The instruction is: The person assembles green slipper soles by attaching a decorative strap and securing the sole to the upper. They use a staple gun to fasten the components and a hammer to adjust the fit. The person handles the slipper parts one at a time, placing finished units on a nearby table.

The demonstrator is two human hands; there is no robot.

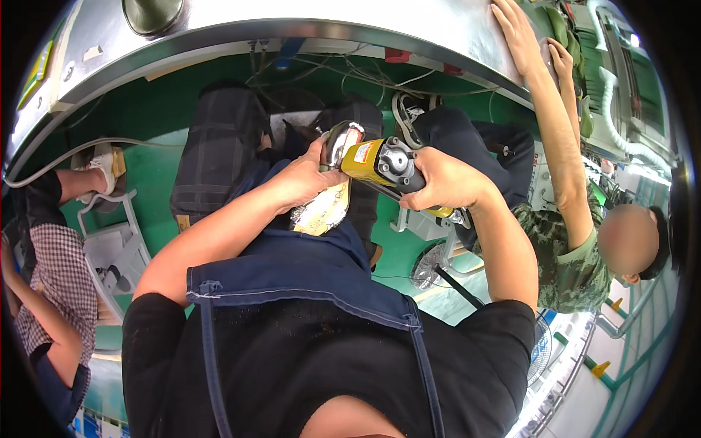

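pale shoe-like piece within left fingers; yellow tool within right fingers.

Green floor beneath a metal-topped table.

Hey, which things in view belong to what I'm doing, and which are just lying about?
Part of it, it seems:
yellow-and-black power tool, in your right grip
cream-and-white piece, in your left grip

Just lying about, apparently:
dark rounded object, on the bench
pale scrap, also there
tangled cables, below it
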